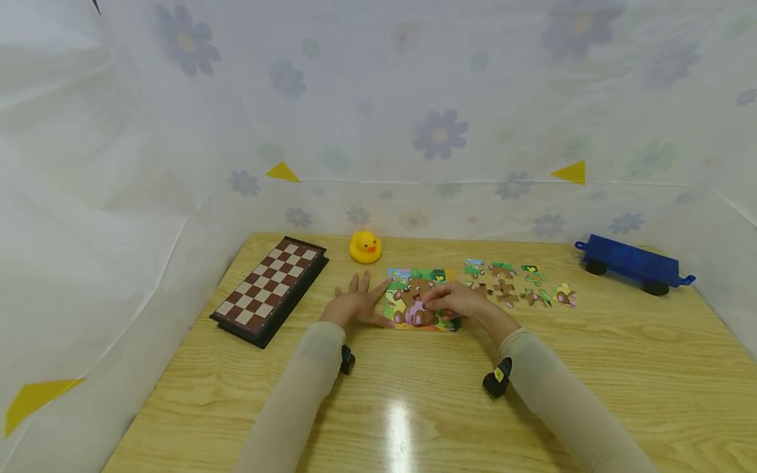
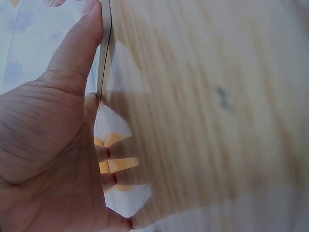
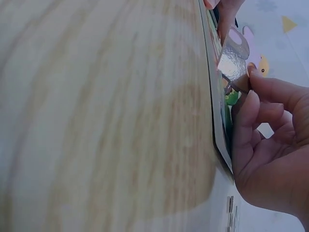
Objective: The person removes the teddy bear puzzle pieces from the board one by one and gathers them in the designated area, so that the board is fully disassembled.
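Observation:
A bear jigsaw puzzle lies in its flat board on the table, partly covered by my right hand. My left hand rests with fingers spread at the board's left edge; in the left wrist view, its thumb and a finger touch that edge. Over the puzzle's right half, my right hand pinches a jigsaw piece between thumb and forefinger. The right wrist view shows this piece tilted up above the board, its surface glossy. Several loose jigsaw pieces lie to the right of the board.
A yellow rubber duck sits behind my left hand. To the left lies a folded chessboard. At the right rear stands a blue toy wagon with black wheels. A flowered white curtain hangs behind the wooden table.

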The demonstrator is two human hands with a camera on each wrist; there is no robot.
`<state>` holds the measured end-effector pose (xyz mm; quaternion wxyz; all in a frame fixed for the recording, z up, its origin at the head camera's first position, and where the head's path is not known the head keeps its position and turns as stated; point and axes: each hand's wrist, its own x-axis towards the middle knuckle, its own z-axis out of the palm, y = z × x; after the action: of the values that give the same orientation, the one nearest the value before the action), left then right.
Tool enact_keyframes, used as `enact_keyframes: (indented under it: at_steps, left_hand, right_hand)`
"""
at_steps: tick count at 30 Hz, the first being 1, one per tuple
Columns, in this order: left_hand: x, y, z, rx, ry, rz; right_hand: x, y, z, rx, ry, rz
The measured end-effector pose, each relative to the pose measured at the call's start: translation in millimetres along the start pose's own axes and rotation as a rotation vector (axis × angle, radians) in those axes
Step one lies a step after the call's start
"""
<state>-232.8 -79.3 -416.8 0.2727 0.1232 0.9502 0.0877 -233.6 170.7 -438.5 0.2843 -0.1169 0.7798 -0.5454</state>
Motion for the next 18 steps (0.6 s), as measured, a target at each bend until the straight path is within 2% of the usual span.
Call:
enact_keyframes:
  at_steps: [5, 12, 18]
  left_hand:
    - [-0.2, 0.8, 0.2, -0.003, -0.002, -0.005]
    - [0.1, 1.8, -1.1, -0.002, -0.010, -0.013]
    - [0.1, 1.7, -1.0, -0.003, -0.016, -0.018]
  right_hand:
    - [-1.0, 0.6, 2.9, -0.015, -0.018, -0.039]
    - [-0.8, 2.3, 5.8, -0.023, 0.023, -0.024]
    - [-2.1, 1.7, 5.3, -0.017, 0.020, -0.040]
